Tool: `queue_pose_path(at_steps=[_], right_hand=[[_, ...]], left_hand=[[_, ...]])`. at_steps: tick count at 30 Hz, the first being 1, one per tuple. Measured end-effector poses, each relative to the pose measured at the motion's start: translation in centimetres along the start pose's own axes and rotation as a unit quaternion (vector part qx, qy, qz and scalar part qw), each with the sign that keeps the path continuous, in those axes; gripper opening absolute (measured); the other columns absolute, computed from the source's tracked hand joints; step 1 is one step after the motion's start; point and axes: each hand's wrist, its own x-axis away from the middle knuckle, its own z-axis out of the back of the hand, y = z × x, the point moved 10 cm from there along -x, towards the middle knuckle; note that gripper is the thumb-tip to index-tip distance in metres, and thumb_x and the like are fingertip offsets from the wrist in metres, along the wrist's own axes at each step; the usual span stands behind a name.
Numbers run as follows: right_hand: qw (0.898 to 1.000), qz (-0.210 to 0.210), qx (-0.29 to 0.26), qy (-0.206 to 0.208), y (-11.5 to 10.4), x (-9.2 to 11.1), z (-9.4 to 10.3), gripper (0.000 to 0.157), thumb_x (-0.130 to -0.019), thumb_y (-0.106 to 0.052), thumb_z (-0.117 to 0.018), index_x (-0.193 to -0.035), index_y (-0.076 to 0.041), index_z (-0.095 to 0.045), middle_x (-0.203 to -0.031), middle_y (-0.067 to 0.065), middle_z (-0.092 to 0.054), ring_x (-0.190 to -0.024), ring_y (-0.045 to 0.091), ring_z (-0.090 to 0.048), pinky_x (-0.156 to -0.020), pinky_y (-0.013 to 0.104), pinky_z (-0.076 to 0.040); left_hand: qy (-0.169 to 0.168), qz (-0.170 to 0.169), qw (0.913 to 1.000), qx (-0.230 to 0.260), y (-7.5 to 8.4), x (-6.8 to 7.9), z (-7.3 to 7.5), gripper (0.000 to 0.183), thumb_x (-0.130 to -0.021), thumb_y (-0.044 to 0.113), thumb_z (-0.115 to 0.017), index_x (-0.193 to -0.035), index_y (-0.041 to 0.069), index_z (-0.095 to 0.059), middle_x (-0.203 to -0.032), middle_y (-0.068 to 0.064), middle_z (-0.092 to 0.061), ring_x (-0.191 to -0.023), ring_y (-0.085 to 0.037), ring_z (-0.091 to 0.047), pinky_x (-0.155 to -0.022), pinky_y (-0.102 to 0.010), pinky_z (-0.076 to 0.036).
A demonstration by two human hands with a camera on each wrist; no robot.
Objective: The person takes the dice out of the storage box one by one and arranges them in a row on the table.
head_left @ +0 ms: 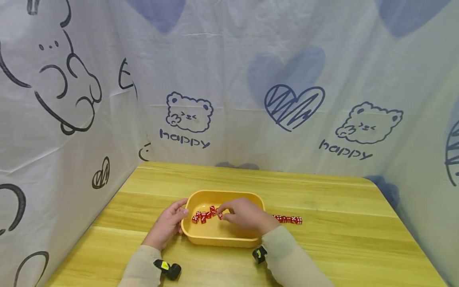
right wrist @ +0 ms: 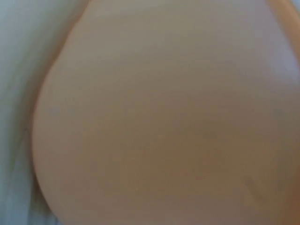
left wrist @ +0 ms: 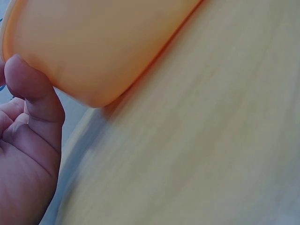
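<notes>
A yellow plastic tub (head_left: 224, 241) with rounded corners stands on the table, several red dice (head_left: 203, 217) with white dots grouped in its left half. My left hand (head_left: 167, 223) grips the tub's left end. In the left wrist view, the thumb (left wrist: 35, 89) of that hand lies against the rim, fingers partly hidden behind. My right hand (head_left: 245, 214) reaches over the right side into the tub, its thumb and forefinger pinching a red die (head_left: 220, 216) beside the others. The right wrist view is filled by a blurred tan-orange surface, with no fingers visible.
To the right of the tub, a straight row of red dice (head_left: 288, 219) lies on the wood-grain table (head_left: 340, 239), its left end hidden by the right hand and tub. White printed cloth (head_left: 229, 79) hangs behind the table and along both sides.
</notes>
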Motion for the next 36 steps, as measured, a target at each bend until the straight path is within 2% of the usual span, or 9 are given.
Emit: queue_pose_path(at_steps=[3, 7, 9, 11, 15, 24, 32, 36], right_hand=[[1.0, -0.003, 0.0, 0.004, 0.2, 0.3, 0.5, 0.019, -0.1, -0.025, -0.065, -0.118, -0.026, -0.074, -0.086, -0.013, -0.064, -0.059, 0.009, -0.041, -0.062, 0.027, -0.042], [1.0, -0.002, 0.002, 0.011, 0.2, 0.7, 1.1, 0.02, -0.101, -0.025, -0.065, -0.118, -0.024, -0.074, -0.069, -0.009, -0.058, -0.054, 0.008, -0.037, -0.056, 0.026, -0.038], [1.0, 0.003, 0.009, 0.019, 0.2, 0.9, 1.6, 0.02, -0.1, -0.025, -0.065, -0.118, -0.024, -0.074, -0.069, -0.011, -0.058, -0.054, 0.007, -0.038, -0.056, 0.025, -0.038], [1.0, 0.005, 0.018, 0.025, 0.3, 1.1, 2.0, 0.019, -0.101, -0.026, -0.064, -0.117, -0.025, -0.074, -0.063, -0.009, -0.053, -0.052, 0.007, -0.036, -0.054, 0.026, -0.037], [0.999, 0.0, 0.03, 0.037, 0.6, 1.5, 2.6, 0.018, -0.101, -0.027, -0.063, -0.115, -0.03, -0.073, -0.062, -0.008, -0.048, -0.053, 0.007, -0.038, -0.053, 0.026, -0.036], [0.998, -0.006, 0.037, 0.054, 1.7, 2.7, 4.0, 0.017, -0.102, -0.027, -0.063, -0.115, -0.029, -0.073, -0.067, -0.009, -0.052, -0.059, 0.008, -0.043, -0.053, 0.027, -0.039], [0.997, -0.036, 0.033, 0.062, 3.8, 4.2, 5.1, 0.02, -0.102, -0.028, -0.063, -0.119, -0.024, -0.073, -0.067, -0.007, -0.051, -0.06, 0.009, -0.045, -0.054, 0.028, -0.04], [0.996, -0.044, 0.04, 0.073, 4.5, 5.0, 5.6, 0.017, -0.101, -0.027, -0.064, -0.116, -0.026, -0.072, -0.067, -0.007, -0.051, -0.06, 0.008, -0.044, -0.054, 0.027, -0.04]], left_hand=[[-0.001, 0.001, 1.0, 0.0, 0.0, 0.0, 0.0, 0.049, -0.106, 0.014, -0.053, -0.152, 0.006, -0.039, -0.107, -0.015, -0.053, -0.062, -0.013, -0.051, -0.052, -0.021, -0.046], [-0.002, 0.002, 1.0, -0.001, 0.0, 0.0, 0.1, 0.049, -0.106, 0.014, -0.053, -0.152, 0.006, -0.039, -0.107, -0.015, -0.053, -0.062, -0.013, -0.051, -0.052, -0.021, -0.046], [-0.001, 0.003, 1.0, -0.001, 0.0, 0.0, 0.1, 0.049, -0.106, 0.014, -0.054, -0.152, 0.006, -0.039, -0.107, -0.015, -0.053, -0.062, -0.013, -0.051, -0.052, -0.021, -0.046], [-0.001, 0.003, 1.0, -0.001, -0.1, 0.0, 0.1, 0.049, -0.106, 0.014, -0.053, -0.152, 0.006, -0.039, -0.108, -0.015, -0.053, -0.062, -0.013, -0.051, -0.052, -0.021, -0.046], [-0.002, 0.0, 1.0, -0.001, -0.1, -0.1, 0.1, 0.05, -0.106, 0.014, -0.053, -0.152, 0.005, -0.039, -0.107, -0.015, -0.053, -0.063, -0.013, -0.051, -0.053, -0.02, -0.046], [0.004, 0.004, 1.0, -0.003, -0.2, -0.1, 0.1, 0.048, -0.106, 0.014, -0.053, -0.152, 0.006, -0.04, -0.106, -0.014, -0.053, -0.063, -0.013, -0.051, -0.053, -0.021, -0.046], [-0.005, 0.002, 1.0, -0.008, -0.1, -0.1, 0.0, 0.05, -0.106, 0.016, -0.054, -0.152, 0.006, -0.039, -0.107, -0.015, -0.052, -0.064, -0.013, -0.051, -0.054, -0.021, -0.047], [-0.003, 0.002, 1.0, -0.008, -0.1, 0.0, 0.1, 0.049, -0.106, 0.016, -0.054, -0.152, 0.006, -0.039, -0.107, -0.015, -0.052, -0.064, -0.013, -0.051, -0.053, -0.021, -0.047]])
